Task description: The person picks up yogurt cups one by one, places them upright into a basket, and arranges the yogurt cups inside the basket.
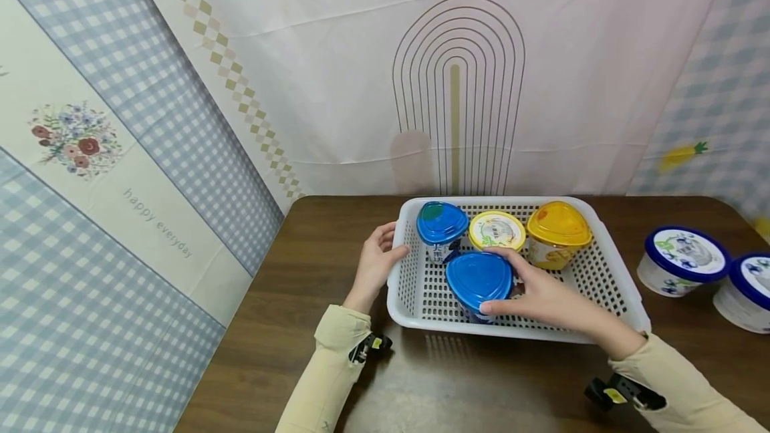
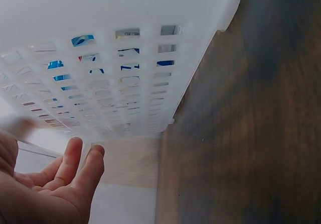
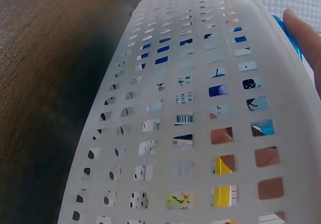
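A white perforated plastic basket (image 1: 609, 266) sits on the table. Inside its front part is a tub with a blue rounded-triangular lid (image 1: 478, 278), gripped by my right hand (image 1: 544, 293) with the thumb on the near side and fingers on the far side. Behind it are another blue-lidded tub (image 1: 442, 221), a round yellow-rimmed tub (image 1: 496, 230) and a yellow-lidded tub (image 1: 558, 222). My left hand (image 1: 375, 262) is at the basket's left side, thumb near the rim, fingers loosely bent along the outside. In the left wrist view, those fingers (image 2: 70, 171) hold nothing.
Two white tubs with dark blue rims, one nearer (image 1: 686, 256) and one at the frame's edge (image 1: 748, 293), stand on the brown wooden table (image 1: 289, 299) right of the basket. A printed cloth (image 1: 337, 85) hangs behind the table.
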Motion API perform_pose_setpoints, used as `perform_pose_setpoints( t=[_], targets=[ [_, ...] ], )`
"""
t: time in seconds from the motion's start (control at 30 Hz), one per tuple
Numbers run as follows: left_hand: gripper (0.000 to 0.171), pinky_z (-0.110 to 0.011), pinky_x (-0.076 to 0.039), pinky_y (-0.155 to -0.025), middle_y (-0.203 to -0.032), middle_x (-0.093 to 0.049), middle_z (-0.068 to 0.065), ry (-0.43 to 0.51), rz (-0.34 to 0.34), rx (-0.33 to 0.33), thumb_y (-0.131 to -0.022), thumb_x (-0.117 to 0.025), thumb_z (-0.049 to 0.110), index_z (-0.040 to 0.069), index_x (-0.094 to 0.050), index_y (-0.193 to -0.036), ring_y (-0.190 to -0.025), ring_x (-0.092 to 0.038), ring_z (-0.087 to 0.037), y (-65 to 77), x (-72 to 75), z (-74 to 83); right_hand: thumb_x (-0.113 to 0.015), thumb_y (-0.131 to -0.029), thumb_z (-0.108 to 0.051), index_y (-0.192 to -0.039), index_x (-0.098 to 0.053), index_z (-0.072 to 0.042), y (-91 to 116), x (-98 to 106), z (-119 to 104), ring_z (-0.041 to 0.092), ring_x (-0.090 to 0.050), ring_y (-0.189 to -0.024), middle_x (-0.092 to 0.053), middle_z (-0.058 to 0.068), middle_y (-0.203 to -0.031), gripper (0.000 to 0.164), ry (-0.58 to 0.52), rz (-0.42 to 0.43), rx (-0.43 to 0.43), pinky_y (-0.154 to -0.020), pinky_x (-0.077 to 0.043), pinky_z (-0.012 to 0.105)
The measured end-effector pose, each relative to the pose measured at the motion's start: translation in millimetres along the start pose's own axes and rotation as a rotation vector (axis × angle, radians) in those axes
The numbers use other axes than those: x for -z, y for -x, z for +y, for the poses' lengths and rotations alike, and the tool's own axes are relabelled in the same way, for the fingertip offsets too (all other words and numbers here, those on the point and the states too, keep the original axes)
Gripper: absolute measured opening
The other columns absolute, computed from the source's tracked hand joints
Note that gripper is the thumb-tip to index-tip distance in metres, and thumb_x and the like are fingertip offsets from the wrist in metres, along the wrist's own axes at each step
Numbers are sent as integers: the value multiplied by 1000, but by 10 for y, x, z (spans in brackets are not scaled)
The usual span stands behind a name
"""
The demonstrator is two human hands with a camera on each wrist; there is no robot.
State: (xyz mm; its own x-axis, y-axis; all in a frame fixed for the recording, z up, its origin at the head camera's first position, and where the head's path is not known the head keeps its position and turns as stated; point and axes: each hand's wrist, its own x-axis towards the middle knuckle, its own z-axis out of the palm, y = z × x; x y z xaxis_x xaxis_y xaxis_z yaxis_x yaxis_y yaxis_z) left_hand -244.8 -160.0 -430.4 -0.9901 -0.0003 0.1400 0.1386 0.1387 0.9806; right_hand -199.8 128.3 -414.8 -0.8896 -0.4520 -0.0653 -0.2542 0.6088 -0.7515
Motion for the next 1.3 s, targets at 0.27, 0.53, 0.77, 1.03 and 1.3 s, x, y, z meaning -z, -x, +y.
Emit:
perform_pose_setpoints(
  t=[0.27, 0.53, 0.77, 1.03, 1.3],
  targets=[
    [52, -36, -51, -79, -118, -55, -21, -1, 6, 4, -81, -64, -2, -4, -46, -129, -99, -56, -28, 2, 3, 1, -73, -71, -54, -144, -24, -26, -14, -72, 49, 32, -47, -114, -36, 20, -140, 92, 6, -6, 77, -82, -48, 42],
    [52, -36, -51, -80, -118, -55, -20, 6, -3, 12, -81, -64, -1, -4, -45, -130, -99, -56, -26, -6, 8, -5, -73, -72, -54, -144, -24, -28, -24, -94, 81, 34, -43, -120, -34, 17, -141, 91, 9, -17, 122, -88, -44, 50],
    [52, -37, -51, -79, -118, -55, -21, 13, -7, 0, -81, -63, -2, -4, -45, -130, -98, -56, -25, -13, 2, -13, -69, -74, -56, -148, -17, -31, -25, -83, 54, 37, -43, -119, -32, 21, -143, 94, 41, -27, 85, -88, -42, 54],
    [50, -37, -51, -79, -118, -55, -22, 10, -5, 7, -82, -63, -1, -4, -45, -129, -96, -56, -25, -14, 1, -8, -67, -79, -51, -150, -10, -25, -14, -55, 11, 28, -54, -104, -30, 28, -142, 95, -13, -54, 31, -83, -49, 42],
    [50, -37, -52, -78, -113, -58, -10, 1, 35, -10, -80, -67, 5, 6, -49, -127, -95, -58, -22, -153, -12, -312, -64, -81, -52, -150, -9, -24, -37, -71, 12, 31, -53, -113, -36, 29, -138, 93, -79, -42, -23, -87, -48, 38]
  ],
)
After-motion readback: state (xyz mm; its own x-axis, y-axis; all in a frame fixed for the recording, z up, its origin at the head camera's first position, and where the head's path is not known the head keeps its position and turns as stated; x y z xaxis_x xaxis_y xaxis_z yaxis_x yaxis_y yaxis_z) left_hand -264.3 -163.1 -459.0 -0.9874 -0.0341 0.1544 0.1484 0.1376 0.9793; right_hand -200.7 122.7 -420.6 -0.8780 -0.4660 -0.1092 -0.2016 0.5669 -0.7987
